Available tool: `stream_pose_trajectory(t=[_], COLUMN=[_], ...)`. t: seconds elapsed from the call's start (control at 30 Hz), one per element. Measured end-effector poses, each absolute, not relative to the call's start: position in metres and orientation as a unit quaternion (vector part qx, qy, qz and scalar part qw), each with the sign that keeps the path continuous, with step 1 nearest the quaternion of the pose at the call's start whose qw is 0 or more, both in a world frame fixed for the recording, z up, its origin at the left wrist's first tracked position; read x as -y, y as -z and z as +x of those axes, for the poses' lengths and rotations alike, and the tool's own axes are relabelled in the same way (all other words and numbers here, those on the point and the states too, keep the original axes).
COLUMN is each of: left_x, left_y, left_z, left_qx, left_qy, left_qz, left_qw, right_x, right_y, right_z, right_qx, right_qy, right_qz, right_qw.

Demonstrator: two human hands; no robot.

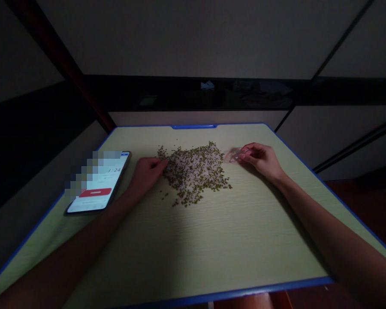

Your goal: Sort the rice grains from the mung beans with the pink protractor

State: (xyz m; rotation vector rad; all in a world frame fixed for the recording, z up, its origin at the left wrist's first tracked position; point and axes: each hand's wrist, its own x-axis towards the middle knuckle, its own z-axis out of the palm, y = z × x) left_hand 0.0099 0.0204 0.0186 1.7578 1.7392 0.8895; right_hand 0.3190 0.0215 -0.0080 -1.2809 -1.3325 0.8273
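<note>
Saw dull green speckled through pinkish white on pile point(196, 169). Got clear with pink tint on see-through piece point(233, 155). Logged pale yellow-green with fine wood grain on table point(180, 249), blue on rim point(244, 292) and handle point(194, 127). On phone point(116, 182), read dark edge, whitish screen point(93, 204), red bar point(95, 192). Behind, noted plain grey panels point(186, 38), black band point(180, 96). Caught dark red on floor point(347, 201).
</note>
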Motion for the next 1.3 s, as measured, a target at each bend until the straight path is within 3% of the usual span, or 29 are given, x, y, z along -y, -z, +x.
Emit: stream_pose_trajectory(t=[0.43,0.7,1.3], left_x=[-0.0196,-0.0201,-0.0204], left_y=[-0.0192,-0.0192,-0.0184], left_z=[0.0108,0.0112,0.0105], left_qx=[-0.638,-0.641,-0.638], left_qy=[-0.329,-0.325,-0.322], left_qz=[0.648,0.652,0.658], left_qw=[0.253,0.242,0.239], right_x=[-0.0241,-0.0213,-0.0223], right_y=[0.0086,0.0025,0.0075], right_z=[0.3184,0.3198,0.3238], right_qx=[0.618,0.546,0.569], right_qy=[-0.316,-0.366,-0.385], right_qz=[-0.515,-0.518,-0.512], right_qw=[0.502,0.548,0.516])
